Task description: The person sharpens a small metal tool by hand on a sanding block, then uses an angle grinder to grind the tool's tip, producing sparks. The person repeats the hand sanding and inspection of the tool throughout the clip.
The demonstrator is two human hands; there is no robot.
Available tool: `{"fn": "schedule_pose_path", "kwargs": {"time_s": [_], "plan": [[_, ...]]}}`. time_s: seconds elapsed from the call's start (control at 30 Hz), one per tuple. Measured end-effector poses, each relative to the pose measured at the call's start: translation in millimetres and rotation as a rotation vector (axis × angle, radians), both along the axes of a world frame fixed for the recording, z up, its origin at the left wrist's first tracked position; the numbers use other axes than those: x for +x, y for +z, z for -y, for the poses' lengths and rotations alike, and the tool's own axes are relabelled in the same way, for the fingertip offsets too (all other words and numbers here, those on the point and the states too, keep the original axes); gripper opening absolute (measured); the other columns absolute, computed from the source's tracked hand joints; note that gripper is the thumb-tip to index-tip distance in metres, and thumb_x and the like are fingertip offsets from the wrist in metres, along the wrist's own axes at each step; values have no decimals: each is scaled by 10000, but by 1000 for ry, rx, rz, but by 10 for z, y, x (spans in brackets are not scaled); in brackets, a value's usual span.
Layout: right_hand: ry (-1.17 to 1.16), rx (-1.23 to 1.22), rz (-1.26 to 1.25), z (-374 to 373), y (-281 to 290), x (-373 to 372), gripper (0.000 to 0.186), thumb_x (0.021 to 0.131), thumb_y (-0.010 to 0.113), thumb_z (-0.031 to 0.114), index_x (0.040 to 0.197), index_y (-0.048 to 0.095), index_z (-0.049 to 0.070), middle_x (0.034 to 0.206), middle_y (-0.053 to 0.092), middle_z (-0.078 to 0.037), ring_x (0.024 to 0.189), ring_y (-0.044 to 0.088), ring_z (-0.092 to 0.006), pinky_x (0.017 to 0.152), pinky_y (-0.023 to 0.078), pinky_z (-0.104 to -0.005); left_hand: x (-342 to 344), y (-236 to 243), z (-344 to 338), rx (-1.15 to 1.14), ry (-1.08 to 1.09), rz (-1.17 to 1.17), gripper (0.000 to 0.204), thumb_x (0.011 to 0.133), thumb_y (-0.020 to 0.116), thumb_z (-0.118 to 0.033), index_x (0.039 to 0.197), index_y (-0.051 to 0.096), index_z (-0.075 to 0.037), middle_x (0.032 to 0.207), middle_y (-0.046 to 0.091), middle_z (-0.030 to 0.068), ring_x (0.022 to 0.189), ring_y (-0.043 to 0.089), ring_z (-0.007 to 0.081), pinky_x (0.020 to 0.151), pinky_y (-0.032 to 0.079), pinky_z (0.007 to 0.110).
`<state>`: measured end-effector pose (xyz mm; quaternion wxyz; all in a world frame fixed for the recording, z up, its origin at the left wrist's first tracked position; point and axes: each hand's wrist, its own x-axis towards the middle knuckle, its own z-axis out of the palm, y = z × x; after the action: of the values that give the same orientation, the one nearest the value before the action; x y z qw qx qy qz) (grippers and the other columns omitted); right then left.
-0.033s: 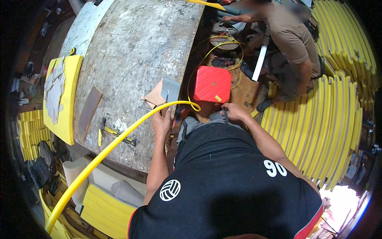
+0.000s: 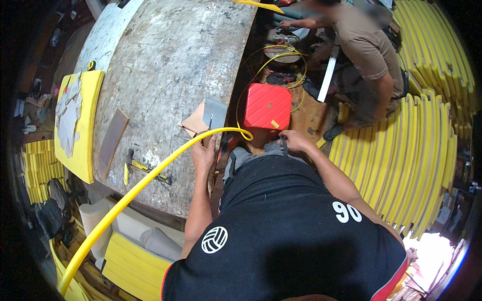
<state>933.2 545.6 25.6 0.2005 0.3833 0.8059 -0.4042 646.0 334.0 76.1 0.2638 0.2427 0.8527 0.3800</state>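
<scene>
Black cloth makes the person's shirt (image 2: 296, 215), which fills the lower middle, with a white ball emblem on it. Yellow tube (image 2: 133, 190) crosses from the lower left corner, and its curled end passes in front of the worktable's edge. Behind this tube, the left hand (image 2: 203, 153) is at the edge of the worktable (image 2: 175, 50). Its fingers are partly covered, so I cannot tell if they are clamped on the slim dark tool (image 2: 211, 120) that rises just above them. Beside the fingertips, a brown and grey sheet (image 2: 196, 120) lies on the table at its right edge. The right hand (image 2: 297, 141) is bent at the grey cloth (image 2: 273, 146) near the person's waist; its fingers seem together, but whether they grip the cloth I cannot tell.

To the left on the table lie a yellow and black hammer (image 2: 140, 164) and a brown strip (image 2: 113, 140). Just beyond the right hand is a red stool (image 2: 268, 103). On the right stand stacked yellow panels (image 2: 396, 165). Farther away, a co-worker (image 2: 371, 55) in a brown shirt bends near a white bar (image 2: 329, 78).
</scene>
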Motion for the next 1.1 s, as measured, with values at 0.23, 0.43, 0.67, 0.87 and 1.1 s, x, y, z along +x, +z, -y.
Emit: {"fn": "schedule_pose_path", "kwargs": {"time_s": [0.23, 0.43, 0.67, 0.87, 1.1], "plan": [[-19, -6, 24, 19, -21, -21, 501, 865, 646, 364, 1254, 643, 48, 1187, 659, -243, 1126, 629, -393, 970, 497, -467, -50, -44, 12, -14, -23, -41, 458, 890, 708, -297, 1224, 621, 3, 1168, 658, 271, 1123, 634, 395, 944, 480, 426], [-14, 0, 0, 29, -103, -19, 480, 869, 629, 338, 1249, 644, 45, 1186, 663, -235, 1132, 628, -387, 977, 495, -463, -47, -20, 24, 15, -9, -7, 460, 885, 710, -301, 1233, 620, -13, 1135, 674, 264, 1109, 645, 392, 935, 486, 426], [18, 2, -11, 35, -29, -103, 524, 871, 681, 378, 1239, 635, 6, 1136, 684, -234, 1080, 649, -390, 921, 513, -455, -49, -123, 113, -11, 0, -45, 495, 892, 709, -314, 1255, 605, 6, 1143, 673, 262, 1115, 647, 376, 944, 484, 409], [-8, -7, 9, 74, -44, -108, 457, 870, 624, 341, 1204, 659, 31, 1150, 671, -245, 1097, 638, -398, 948, 501, -480, -30, -102, 126, -2, 4, -23, 472, 898, 708, -326, 1232, 613, -5, 1124, 676, 255, 1090, 654, 365, 929, 487, 413], [17, -2, 8, 97, -21, -68, 436, 871, 624, 315, 1205, 653, 37, 1173, 663, -243, 1118, 625, -404, 952, 496, -481, -25, -118, 131, 3, 7, -7, 458, 881, 702, -272, 1258, 605, -31, 1114, 679, 261, 1081, 657, 389, 923, 499, 424]]}}
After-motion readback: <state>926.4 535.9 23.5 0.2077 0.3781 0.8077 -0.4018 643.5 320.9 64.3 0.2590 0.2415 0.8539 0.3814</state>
